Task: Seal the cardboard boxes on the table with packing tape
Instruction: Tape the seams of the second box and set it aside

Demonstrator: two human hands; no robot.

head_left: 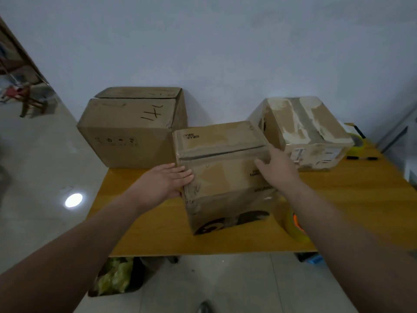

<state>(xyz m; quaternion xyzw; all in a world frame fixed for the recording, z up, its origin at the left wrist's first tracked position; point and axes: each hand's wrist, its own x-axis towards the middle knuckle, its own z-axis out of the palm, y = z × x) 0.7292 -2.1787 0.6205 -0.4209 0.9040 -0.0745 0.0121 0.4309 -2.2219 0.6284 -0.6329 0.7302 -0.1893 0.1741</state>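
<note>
3 boxes stand on the table, all with flaps down, so nothing inside any of them shows. The left box is the largest and sits at the back left corner, with black scrawl on its top; the right box sits toward the back right corner, its skin torn pale in patches and crossed by old tape. The mid box stands at the table's middle, nearer the front edge; its top flaps meet at a dark open seam, its card is scuffed, and black print marks its front. The left hand lies flat against its left side, fingers straight; the right hand grips its top right edge, thumb on top, fingers curled over the side. A tape roll, yellowish with an orange core, lies just beside the mid box near the front edge, partly hidden by the right forearm. A yellow dispenser shows behind the right box; 2 dark pens lie near it. Below the front edge stands a bin of green stuff.
</note>
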